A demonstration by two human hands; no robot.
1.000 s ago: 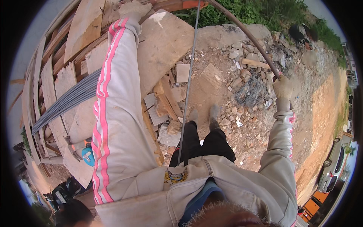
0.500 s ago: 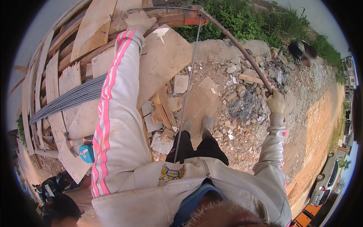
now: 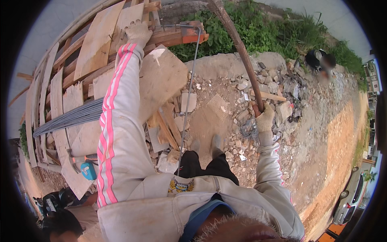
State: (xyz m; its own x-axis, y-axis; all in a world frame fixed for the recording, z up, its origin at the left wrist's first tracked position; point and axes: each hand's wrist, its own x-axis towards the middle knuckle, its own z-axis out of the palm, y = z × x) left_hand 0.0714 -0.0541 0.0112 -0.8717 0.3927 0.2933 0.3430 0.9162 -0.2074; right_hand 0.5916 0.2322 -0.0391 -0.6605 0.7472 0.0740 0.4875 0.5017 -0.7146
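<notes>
My gloved left hand [image 3: 138,33] lies on the timber bench with its fingers spread, beside a thin grey steel rod [image 3: 188,97]. Whether the fingers touch the rod is hard to make out. The rod lies along the bench end, turns a sharp corner at an orange-painted block [image 3: 190,39], and runs back toward my body. In my gloved right hand [image 3: 265,119], closed around its near end, is a long brown rusty metal bar [image 3: 242,50]. It slants up and away, apart from the rod's corner, and its far end leaves the top of the view.
A bundle of grey rods [image 3: 70,117] lies across the planks at left, near a hammer [image 3: 71,160] and a teal tape measure [image 3: 88,171]. Rubble [image 3: 278,86] and tangled wire [image 3: 250,128] cover ground at right. One person [image 3: 62,226] is at lower left, another [image 3: 316,59] at far right.
My right hand has moved left and slightly up with the bar. The bar's far end has come away from the rod's corner and out past the top edge. My left hand stays on the bench.
</notes>
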